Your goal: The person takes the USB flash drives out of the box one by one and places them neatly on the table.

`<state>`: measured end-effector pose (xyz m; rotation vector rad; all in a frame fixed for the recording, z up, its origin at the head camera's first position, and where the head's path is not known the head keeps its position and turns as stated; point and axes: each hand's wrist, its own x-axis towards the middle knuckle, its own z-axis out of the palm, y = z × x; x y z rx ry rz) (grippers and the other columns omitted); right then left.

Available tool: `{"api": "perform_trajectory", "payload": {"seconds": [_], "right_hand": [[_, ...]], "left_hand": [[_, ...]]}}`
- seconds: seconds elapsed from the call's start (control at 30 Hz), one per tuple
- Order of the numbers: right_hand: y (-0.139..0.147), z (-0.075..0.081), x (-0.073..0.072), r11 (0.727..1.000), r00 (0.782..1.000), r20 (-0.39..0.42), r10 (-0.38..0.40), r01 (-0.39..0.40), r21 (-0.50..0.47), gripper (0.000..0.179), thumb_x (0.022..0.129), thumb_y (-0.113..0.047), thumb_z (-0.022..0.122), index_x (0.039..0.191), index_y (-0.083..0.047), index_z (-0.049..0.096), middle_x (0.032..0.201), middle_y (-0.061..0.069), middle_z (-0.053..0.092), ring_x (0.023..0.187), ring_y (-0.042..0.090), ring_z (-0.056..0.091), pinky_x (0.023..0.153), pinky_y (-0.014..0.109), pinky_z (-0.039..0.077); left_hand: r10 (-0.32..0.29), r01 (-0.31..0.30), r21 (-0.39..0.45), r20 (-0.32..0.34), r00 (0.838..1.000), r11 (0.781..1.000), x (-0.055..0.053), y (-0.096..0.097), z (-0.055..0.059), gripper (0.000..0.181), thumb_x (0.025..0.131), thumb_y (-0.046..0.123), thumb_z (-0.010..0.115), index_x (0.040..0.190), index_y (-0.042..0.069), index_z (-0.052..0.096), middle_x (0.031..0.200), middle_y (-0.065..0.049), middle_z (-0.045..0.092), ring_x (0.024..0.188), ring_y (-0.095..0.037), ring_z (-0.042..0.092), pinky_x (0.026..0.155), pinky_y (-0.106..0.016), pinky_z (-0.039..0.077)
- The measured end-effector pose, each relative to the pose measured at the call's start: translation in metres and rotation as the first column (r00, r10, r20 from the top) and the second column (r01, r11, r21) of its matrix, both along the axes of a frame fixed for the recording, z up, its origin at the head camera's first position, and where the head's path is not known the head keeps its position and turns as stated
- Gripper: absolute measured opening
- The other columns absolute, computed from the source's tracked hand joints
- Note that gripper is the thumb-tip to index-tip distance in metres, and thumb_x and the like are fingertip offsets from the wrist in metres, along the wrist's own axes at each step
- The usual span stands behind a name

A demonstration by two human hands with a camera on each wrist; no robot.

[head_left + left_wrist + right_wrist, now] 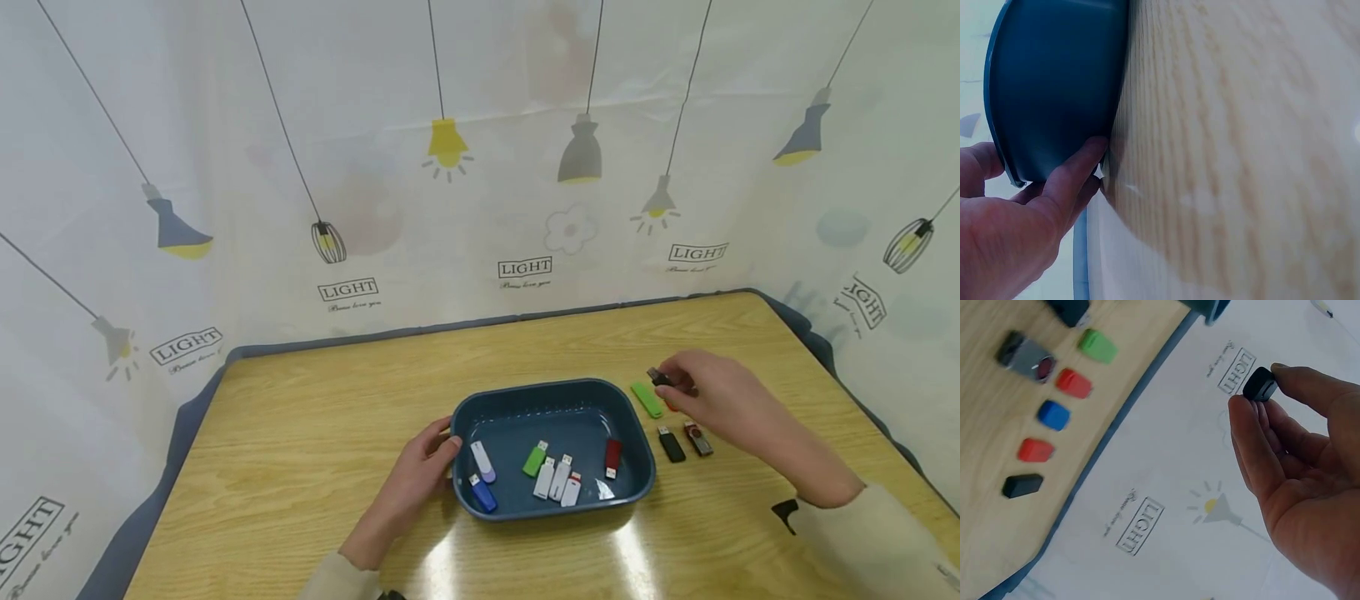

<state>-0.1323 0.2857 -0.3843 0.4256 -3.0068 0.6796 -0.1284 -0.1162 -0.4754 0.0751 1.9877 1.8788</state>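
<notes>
My left hand (416,471) grips the left end of a dark blue tray (510,423), thumb over the rim and fingers against the outer wall. Inside lie several USB sticks: a white and lilac one (483,462), a blue one (483,493), a green one (536,458), a red one (613,457) and several white ones (560,477). Beyond the tray's right end, my right hand (720,396) pinches a black USB stick (1260,384) between thumb and fingertips, raised over the table. Its metal plug points left in the head view.
Right of the tray lie a green stick (647,400), a black one (671,445) and a swivel one (698,438). The right wrist view also has red (1035,450), blue (1054,415) and black (1022,485) sticks. A printed curtain (465,233) borders the wooden table (315,433).
</notes>
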Motion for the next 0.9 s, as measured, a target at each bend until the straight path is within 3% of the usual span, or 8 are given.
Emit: {"api": "perform_trajectory", "payload": {"seconds": [0.4,0.9], "right_hand": [[0.042,-0.025,0.004,0.998,0.998,0.029,-0.050,0.048,0.045,0.023,0.094,-0.014,0.075,0.105,0.007,0.070,0.087,0.006,0.068,0.077,0.022,0.064,0.064,0.042,0.056],[0.065,-0.048,0.007,0.990,0.986,0.114,-0.122,0.112,0.088,0.026,0.094,-0.014,0.074,0.103,0.010,0.068,0.083,0.006,0.066,0.071,0.018,0.060,0.059,0.036,0.051]], "left_hand": [[0.000,0.000,-0.004,0.002,1.000,1.000,0.000,0.000,0.000,0.054,0.110,0.023,0.050,0.158,0.002,0.037,0.154,-0.029,0.043,0.132,-0.039,0.055,0.099,-0.049,0.055],[-0.009,0.009,-0.018,-0.001,1.000,1.000,0.001,-0.002,0.001,0.056,0.110,0.027,0.051,0.159,0.002,0.036,0.154,-0.029,0.044,0.130,-0.038,0.056,0.101,-0.051,0.054]]}}
